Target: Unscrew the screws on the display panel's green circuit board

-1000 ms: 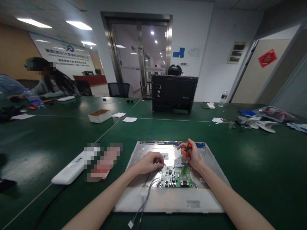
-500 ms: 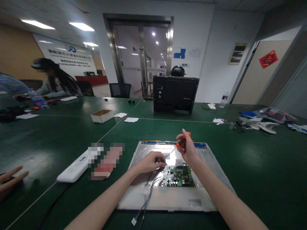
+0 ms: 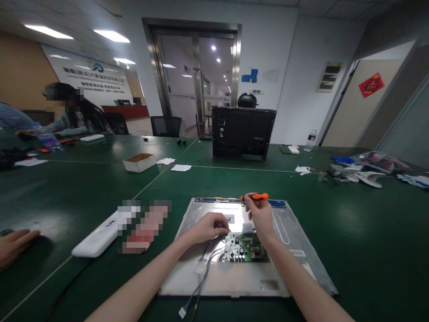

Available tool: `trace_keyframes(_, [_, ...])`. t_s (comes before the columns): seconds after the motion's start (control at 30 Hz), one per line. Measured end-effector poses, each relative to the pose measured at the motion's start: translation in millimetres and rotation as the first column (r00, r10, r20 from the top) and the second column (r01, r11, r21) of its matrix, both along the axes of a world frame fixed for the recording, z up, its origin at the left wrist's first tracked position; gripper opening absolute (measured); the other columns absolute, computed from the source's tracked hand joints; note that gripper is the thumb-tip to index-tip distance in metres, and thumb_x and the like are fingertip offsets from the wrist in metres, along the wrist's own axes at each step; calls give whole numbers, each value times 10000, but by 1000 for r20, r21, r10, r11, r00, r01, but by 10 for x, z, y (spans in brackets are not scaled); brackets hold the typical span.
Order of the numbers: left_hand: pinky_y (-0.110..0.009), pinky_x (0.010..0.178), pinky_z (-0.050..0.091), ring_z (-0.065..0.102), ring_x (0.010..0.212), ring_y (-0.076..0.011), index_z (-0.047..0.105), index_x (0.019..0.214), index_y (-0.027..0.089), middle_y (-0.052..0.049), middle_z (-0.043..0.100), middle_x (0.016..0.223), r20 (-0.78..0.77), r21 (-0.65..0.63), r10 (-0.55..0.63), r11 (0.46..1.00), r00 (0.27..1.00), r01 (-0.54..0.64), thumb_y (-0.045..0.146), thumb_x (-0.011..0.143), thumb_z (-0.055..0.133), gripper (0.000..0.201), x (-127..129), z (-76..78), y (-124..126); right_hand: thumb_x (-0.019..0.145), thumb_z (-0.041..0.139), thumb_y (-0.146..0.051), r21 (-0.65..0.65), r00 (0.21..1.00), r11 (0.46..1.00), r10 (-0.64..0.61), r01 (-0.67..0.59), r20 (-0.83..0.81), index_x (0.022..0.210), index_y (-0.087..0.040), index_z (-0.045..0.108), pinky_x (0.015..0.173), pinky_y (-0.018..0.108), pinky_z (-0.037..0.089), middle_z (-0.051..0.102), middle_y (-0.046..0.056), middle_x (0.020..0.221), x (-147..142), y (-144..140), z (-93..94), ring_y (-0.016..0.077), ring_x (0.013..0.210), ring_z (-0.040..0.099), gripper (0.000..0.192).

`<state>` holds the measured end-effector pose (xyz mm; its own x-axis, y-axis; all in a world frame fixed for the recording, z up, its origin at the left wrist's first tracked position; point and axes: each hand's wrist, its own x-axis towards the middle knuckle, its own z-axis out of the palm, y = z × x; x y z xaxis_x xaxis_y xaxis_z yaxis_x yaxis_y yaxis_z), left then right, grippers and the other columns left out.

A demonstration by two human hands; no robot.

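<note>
1 screwdriver [image 3: 256,197], 1 circuit board [image 3: 246,247], 2 hands [image 3: 208,227].

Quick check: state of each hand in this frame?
Left hand: fingers curled, pinching something small at the circuit board edge; what, cannot be told.
Right hand: closed, holding the orange screwdriver.

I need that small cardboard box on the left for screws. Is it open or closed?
Open. The cardboard box has no lid on it and its brown inside shows; whether anything lies in it cannot be told.
</note>
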<state>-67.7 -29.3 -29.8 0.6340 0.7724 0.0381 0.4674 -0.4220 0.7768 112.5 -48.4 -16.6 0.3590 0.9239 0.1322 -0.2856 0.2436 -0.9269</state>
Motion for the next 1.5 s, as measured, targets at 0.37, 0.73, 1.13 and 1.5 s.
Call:
trace_keyframes(0.37, [-211, 569, 368, 484, 603, -122, 682, 722, 159, 15, 586, 641, -10, 18, 5, 1000, 1000, -5, 203, 708, 652, 55, 4, -7, 9, 806, 670, -314, 255, 959, 967, -92, 22, 269, 1352, -258, 303, 475, 232, 427, 618, -10, 826, -122, -202, 18, 117, 565, 548, 661])
trace_keyframes(0.73, [-221, 567, 371, 492, 588, -125, 662, 733, 150, 21, 587, 626, 48, -114, 12, 993, 999, -6, 222, 670, 668, 96, -4, -44, 12, 774, 669, -256, 335, 764, 909, -31, -246, 644, 1246, -264, 402, 520, 241, 346, 556, -85, 660, -34, 58, 491, 118, 487, 498, 542])
trace_keyframes(1.13, [-221, 611, 390, 512, 632, -128, 695, 744, 157, 9, 625, 684, 8, -20, -25, 999, 1000, 25, 174, 692, 658, 66, -16, 47, -5, 750, 607, -145, 94, 300, 806, 107, -584, 948, 957, -219, 513, 556, 203, 339, 572, -52, 717, 134, 9, 1138, 105, 601, 526, 239])
trace_keyframes(1.5, [-235, 639, 402, 527, 666, -138, 693, 782, 163, 6, 630, 723, -19, -22, -50, 999, 999, 49, 168, 730, 638, 76, -41, 57, -14, 747, 584, -101, -92, 85, 766, 188, -636, 978, 899, -192, 519, 564, 203, 358, 596, -23, 743, 167, -50, 1178, 101, 643, 523, 189])
